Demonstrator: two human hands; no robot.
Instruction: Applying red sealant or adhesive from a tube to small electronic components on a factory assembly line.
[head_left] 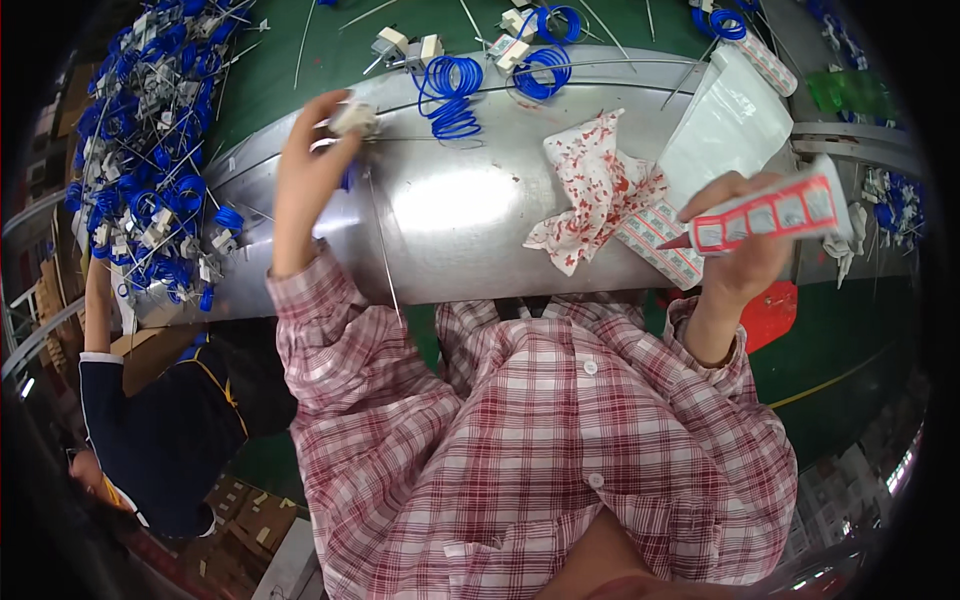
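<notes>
Above the metal table, left hand pinches a small pale part, likely light and stiff, best taken by its sides, while right hand grips a red-and-white tube, probably soft and squeezable, best held round the body.

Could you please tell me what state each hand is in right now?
Left hand: closed on a small white boxy component, pinched by thumb and fingers.
Right hand: closed around a red-and-white squeeze tube.
</notes>
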